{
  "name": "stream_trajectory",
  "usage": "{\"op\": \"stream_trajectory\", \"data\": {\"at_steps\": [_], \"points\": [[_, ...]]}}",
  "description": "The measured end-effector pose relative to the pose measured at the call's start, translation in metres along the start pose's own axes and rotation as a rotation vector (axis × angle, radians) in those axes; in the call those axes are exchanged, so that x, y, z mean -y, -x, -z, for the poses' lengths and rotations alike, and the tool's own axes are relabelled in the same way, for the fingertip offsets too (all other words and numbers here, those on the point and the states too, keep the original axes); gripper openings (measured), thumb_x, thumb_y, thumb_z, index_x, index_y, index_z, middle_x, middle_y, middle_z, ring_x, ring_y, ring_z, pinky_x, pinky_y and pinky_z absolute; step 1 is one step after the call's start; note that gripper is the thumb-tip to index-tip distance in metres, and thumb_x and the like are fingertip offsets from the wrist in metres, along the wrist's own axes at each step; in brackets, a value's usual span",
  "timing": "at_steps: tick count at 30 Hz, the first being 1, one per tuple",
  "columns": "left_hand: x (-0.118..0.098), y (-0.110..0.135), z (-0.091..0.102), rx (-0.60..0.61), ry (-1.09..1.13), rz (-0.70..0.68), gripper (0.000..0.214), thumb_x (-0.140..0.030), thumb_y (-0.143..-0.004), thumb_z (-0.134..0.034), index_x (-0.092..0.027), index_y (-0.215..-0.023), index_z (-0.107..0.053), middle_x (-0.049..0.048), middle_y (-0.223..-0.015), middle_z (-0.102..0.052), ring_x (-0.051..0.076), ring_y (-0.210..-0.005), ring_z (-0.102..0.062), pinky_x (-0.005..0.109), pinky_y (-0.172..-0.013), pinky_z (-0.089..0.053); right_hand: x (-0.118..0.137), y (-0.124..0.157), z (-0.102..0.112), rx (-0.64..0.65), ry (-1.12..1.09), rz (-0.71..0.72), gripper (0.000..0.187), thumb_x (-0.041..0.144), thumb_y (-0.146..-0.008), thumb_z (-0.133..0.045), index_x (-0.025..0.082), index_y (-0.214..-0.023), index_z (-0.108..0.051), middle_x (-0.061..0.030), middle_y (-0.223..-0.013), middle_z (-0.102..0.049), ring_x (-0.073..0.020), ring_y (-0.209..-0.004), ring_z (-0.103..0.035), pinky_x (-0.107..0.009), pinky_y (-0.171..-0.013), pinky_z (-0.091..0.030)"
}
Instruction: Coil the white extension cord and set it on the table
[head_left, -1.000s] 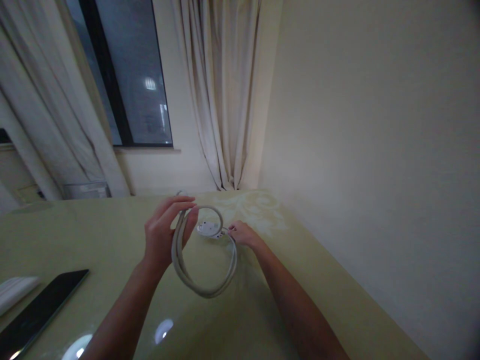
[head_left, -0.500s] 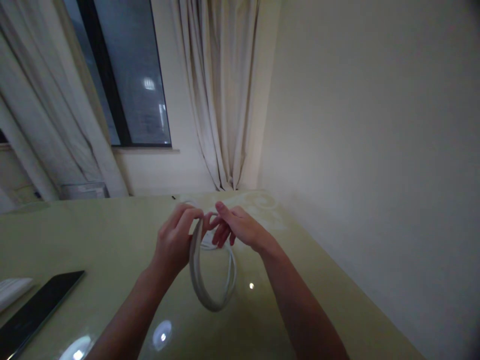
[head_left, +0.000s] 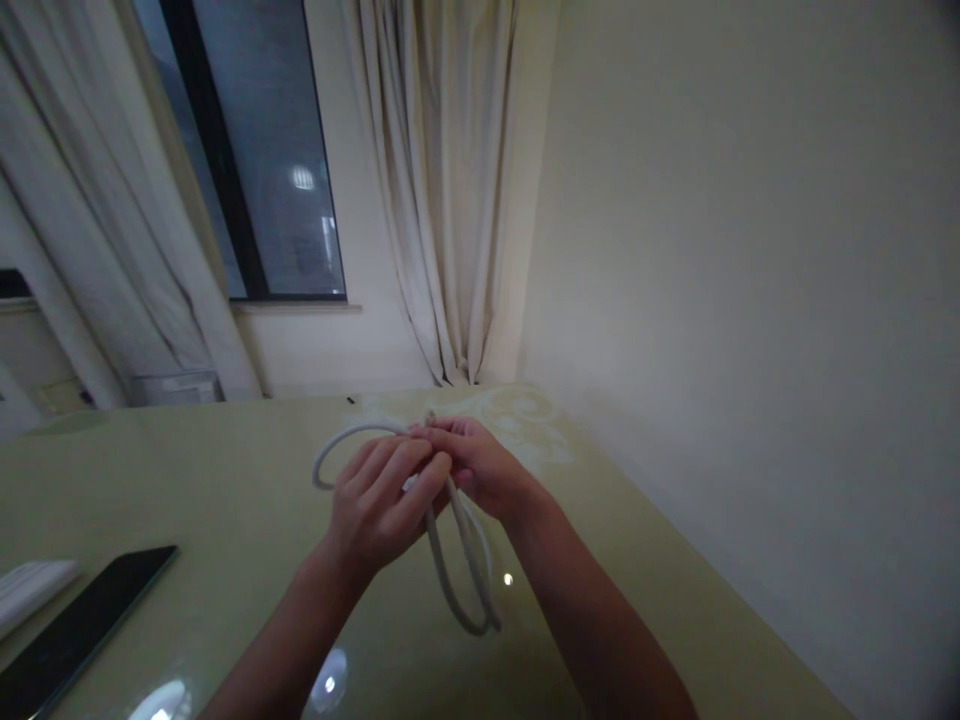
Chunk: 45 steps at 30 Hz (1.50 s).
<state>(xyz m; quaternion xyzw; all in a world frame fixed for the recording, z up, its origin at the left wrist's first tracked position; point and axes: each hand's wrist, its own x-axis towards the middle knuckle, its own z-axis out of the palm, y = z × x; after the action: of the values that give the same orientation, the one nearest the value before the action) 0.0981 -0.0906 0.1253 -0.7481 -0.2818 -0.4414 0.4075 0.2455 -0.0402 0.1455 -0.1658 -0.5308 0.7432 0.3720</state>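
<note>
A white cable (head_left: 448,590) hangs in loops from between my two hands, above the table. One loop arcs out to the left behind my left hand (head_left: 386,495), and the others droop below. My left hand is closed round the cable, its knuckles toward me. Against its fingertips my right hand (head_left: 484,460) pinches the cable too, with the fingers pressed together. The overlapping fingers hide where the cable strands cross.
The glossy yellow-green table (head_left: 247,480) runs up to the wall (head_left: 712,300) on the right. At the left lie a flat black device (head_left: 90,625) and a white object (head_left: 34,590). A tiny dark item (head_left: 350,400) is near the far edge. Curtains (head_left: 442,190) hang behind.
My hands have come together, the right fingers closing at the cable. The coil has turned; one loop now sticks out left while the rest hang lower and further right.
</note>
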Motion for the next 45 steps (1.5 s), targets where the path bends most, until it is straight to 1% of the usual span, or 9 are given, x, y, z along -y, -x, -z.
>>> {"op": "stream_trajectory", "data": {"at_steps": [7,11,15,21,26,30,38,41,45], "points": [[0.013,0.001,-0.003,0.003,0.165,0.203,0.027,-0.015,-0.092,-0.074,-0.024,-0.116,-0.063,0.0089,-0.109,-0.072,0.024,-0.103,-0.069,0.039,-0.09,-0.056,0.007,0.003,0.008,-0.188,0.042,0.193,0.039,0.039,-0.073,-0.092,0.015,-0.101,-0.079,-0.0024,-0.085,-0.076,-0.0131,-0.074,-0.069,-0.025,-0.073,-0.055],[0.023,0.001,-0.001,-0.024,0.47,0.727,0.011,-0.029,-0.094,-0.07,-0.021,-0.094,-0.062,0.0028,-0.088,-0.067,0.018,-0.078,-0.065,0.032,-0.074,-0.056,0.014,0.007,0.008,-0.225,0.059,0.295,0.035,0.037,-0.08,-0.089,0.015,-0.105,-0.079,-0.0025,-0.085,-0.079,-0.012,-0.077,-0.071,-0.025,-0.08,-0.056],[0.025,-0.006,0.0,0.212,1.081,1.241,0.049,-0.063,-0.095,-0.062,-0.016,-0.085,-0.069,0.0067,-0.075,-0.071,0.019,-0.068,-0.067,0.032,-0.067,-0.056,0.012,0.009,-0.002,-0.152,0.106,0.323,0.034,0.038,-0.083,-0.088,0.017,-0.108,-0.078,-0.0021,-0.084,-0.078,-0.0135,-0.077,-0.071,-0.028,-0.08,-0.056],[0.036,-0.015,0.01,0.067,1.678,1.739,0.074,-0.067,-0.106,-0.034,-0.006,-0.123,-0.072,0.0206,-0.097,-0.08,0.026,-0.076,-0.075,0.033,-0.059,-0.058,-0.013,0.007,-0.024,0.068,0.265,0.23,0.029,0.042,-0.088,-0.082,0.018,-0.103,-0.075,-0.0009,-0.083,-0.073,-0.0141,-0.076,-0.067,-0.029,-0.076,-0.054],[0.049,-0.017,0.026,0.015,1.94,1.814,0.061,-0.058,-0.108,-0.039,-0.009,-0.134,-0.063,0.0115,-0.083,-0.076,0.024,-0.068,-0.075,0.035,-0.061,-0.064,-0.033,0.005,-0.033,0.143,0.579,0.174,0.024,0.038,-0.096,-0.072,0.018,-0.085,-0.064,-0.0015,-0.081,-0.068,-0.0146,-0.074,-0.064,-0.027,-0.069,-0.05],[0.054,-0.021,0.031,-0.133,1.797,1.907,0.043,-0.045,-0.11,-0.043,-0.009,-0.125,-0.063,0.0057,-0.073,-0.071,0.019,-0.053,-0.069,0.029,-0.048,-0.06,-0.026,0.008,-0.031,0.157,0.819,0.186,0.019,0.026,-0.101,-0.061,0.02,-0.083,-0.059,0.0011,-0.078,-0.065,-0.0125,-0.069,-0.061,-0.026,-0.069,-0.046],[0.059,-0.021,0.027,-0.761,1.705,2.084,0.02,-0.017,-0.109,-0.04,-0.01,-0.115,-0.058,0.0057,-0.082,-0.073,0.005,-0.045,-0.058,0.011,-0.039,-0.047,-0.034,0.006,-0.036,0.093,1.207,0.134,0.017,0.025,-0.103,-0.058,0.02,-0.087,-0.058,0.0015,-0.074,-0.067,-0.013,-0.067,-0.059,-0.026,-0.066,-0.037],[0.054,-0.019,0.021,-0.668,1.618,1.915,0.03,-0.02,-0.111,-0.039,-0.016,-0.085,-0.054,-0.0063,-0.059,-0.054,0.001,-0.032,-0.033,0.011,-0.029,-0.023,-0.04,0.002,-0.03,0.14,1.216,0.106,0.019,0.026,-0.102,-0.06,0.02,-0.084,-0.06,0.0002,-0.076,-0.069,-0.0132,-0.068,-0.06,-0.027,-0.067,-0.038],[0.035,-0.018,0.017,-0.21,1.487,1.676,0.036,-0.033,-0.1,-0.066,-0.018,-0.07,-0.051,-0.01,-0.046,-0.039,0.002,-0.032,-0.024,0.013,-0.03,-0.017,-0.035,-0.006,-0.008,0.201,0.867,0.08,0.039,0.054,-0.102,-0.059,0.019,-0.091,-0.07,-0.0057,-0.091,-0.075,-0.0178,-0.083,-0.067,-0.03,-0.075,-0.047]]}}
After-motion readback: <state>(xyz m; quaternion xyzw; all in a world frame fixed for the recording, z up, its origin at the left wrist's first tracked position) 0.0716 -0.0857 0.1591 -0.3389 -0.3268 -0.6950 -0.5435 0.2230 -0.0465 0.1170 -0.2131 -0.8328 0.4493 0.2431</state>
